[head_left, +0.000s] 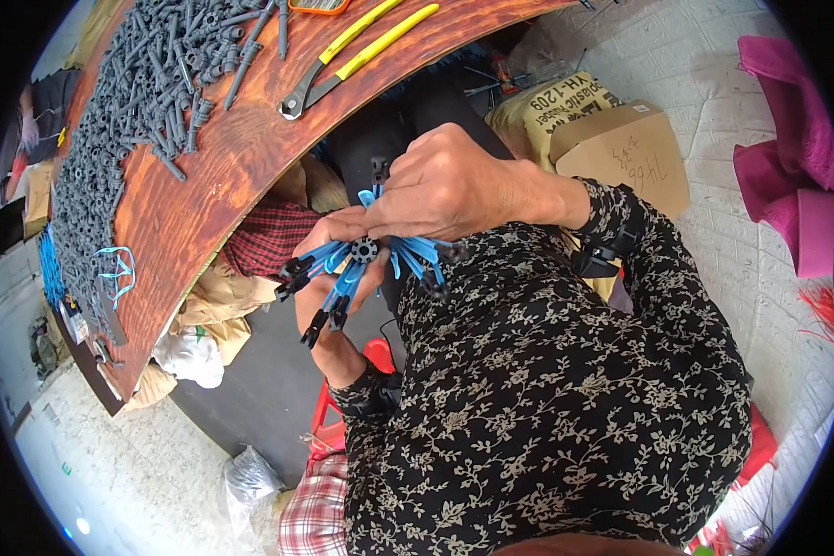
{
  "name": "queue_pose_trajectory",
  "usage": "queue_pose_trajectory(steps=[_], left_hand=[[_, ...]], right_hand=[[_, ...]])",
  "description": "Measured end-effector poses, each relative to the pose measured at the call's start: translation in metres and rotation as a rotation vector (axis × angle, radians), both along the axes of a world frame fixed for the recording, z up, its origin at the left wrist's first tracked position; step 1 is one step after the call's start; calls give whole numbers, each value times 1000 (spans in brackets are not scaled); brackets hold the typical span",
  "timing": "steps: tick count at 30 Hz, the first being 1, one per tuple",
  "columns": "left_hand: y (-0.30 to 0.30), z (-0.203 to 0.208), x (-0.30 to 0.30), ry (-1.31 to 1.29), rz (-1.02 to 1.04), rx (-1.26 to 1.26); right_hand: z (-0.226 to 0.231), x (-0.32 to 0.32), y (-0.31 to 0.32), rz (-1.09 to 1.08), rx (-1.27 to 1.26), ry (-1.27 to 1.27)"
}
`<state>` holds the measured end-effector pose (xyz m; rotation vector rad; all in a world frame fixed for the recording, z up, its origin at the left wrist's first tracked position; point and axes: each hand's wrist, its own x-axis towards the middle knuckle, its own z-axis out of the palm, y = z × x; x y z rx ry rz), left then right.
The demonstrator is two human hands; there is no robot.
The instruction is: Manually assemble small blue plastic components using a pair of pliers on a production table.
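Both my hands are closed around one small assembly: a round black hub with several blue arms spreading from it, each ending in a black clip-like tip. My left hand grips it from below and the left, partly hidden behind the blue arms. From above, my right hand pinches it close to the hub, its thumb and fingers pressed together. The exact grip point under the right fingers is hidden. The assembly is held in the air in front of my body, apart from the table.
On the curved wooden table lies a large heap of grey plastic parts. Yellow-handled pincers rest near its edge. Blue strips lie at the left. A cardboard box and sack stand right; a red stool is below.
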<state>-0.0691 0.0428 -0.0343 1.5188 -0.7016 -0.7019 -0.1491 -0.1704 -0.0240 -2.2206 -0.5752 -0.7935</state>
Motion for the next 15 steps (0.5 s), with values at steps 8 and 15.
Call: queue_pose_trajectory(steps=[8, 15], left_hand=[[-2, 5, 7, -313, -148, -6], [7, 9, 5, -40, -73, 31]], right_hand=[[-8, -4, 11, 89, 376, 298], [-25, -5, 24, 365, 1026, 822]])
